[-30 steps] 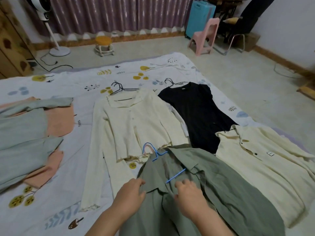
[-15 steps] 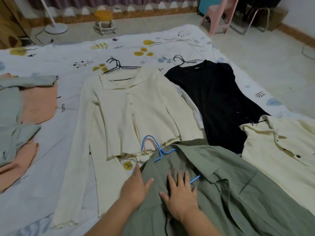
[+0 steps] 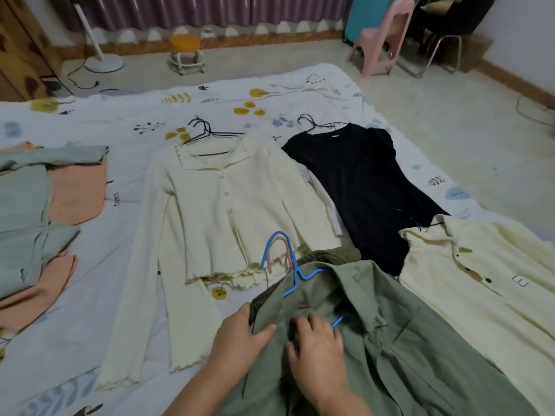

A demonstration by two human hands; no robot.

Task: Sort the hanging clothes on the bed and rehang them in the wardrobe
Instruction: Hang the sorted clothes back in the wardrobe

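While the clothes lie spread on the white leaf-print bed (image 3: 99, 244), nothing is rehung yet; wardrobe step is all left, by my read. Olive-green cotton shirt (image 3: 390, 340) on a thin blue wire hanger (image 3: 295, 274) sits nearest, w/ cream ribbed cardigan (image 3: 228, 211), black short-sleeve dress (image 3: 366, 190) and pale-yellow buttoned shirt (image 3: 486, 280) beyond. Left hand (image 3: 240, 334) rests at the green shirt's left edge, fingers relaxed, thumb on the cloth; right hand (image 3: 315, 343) presses down just below its collar, fingers bent into the fabric. Firm grip? Can't tell.
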